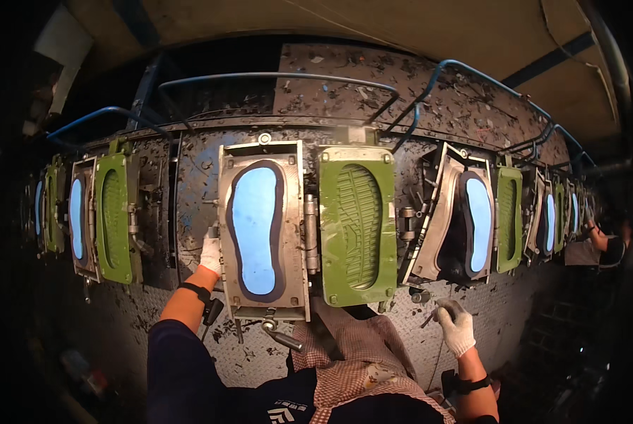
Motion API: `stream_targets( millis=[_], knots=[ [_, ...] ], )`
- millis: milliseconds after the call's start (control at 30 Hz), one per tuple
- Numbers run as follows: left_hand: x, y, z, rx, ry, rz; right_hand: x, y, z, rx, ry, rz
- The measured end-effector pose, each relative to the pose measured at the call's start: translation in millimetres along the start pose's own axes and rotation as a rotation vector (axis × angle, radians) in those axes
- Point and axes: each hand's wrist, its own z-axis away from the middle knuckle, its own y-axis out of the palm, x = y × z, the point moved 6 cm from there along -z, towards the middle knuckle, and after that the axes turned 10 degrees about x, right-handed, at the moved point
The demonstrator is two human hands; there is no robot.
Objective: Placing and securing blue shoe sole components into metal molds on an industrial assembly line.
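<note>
while left hand (pixel 210 256) fingers press the mold frame (pixel 263 230) edge | right hand (pixel 456 326) fingers curled, apart from it

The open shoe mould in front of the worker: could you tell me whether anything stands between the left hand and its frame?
Nothing visible does: the left hand already rests against the left edge of the metal mould frame, beside the blue sole.

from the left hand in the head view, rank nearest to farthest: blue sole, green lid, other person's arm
1. Blue sole, just right of the left hand.
2. Green lid, further right, past the hinge.
3. Other person's arm, far right edge.
</note>
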Motion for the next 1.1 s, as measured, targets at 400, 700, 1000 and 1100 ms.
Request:
stream_targets(
  millis=[400, 700, 1000, 1100],
  knots=[
    [-125, 177, 133, -0.688, 0.716, -1.289, 64, -69, -231, -0.103, -0.425, 1.278],
    [172, 488, 80, -0.095, 0.195, -1.231, 33, -105, -257, -0.110, -0.604, 0.676],
    [278, 568, 70, 0.016, -0.222, -0.842, 46, -150, -244, 0.041, -0.526, 0.553],
    [306, 524, 19, -0.040, -0.056, -0.754, 105, -217, -175, -0.190, -0.867, 0.304]
  ],
)
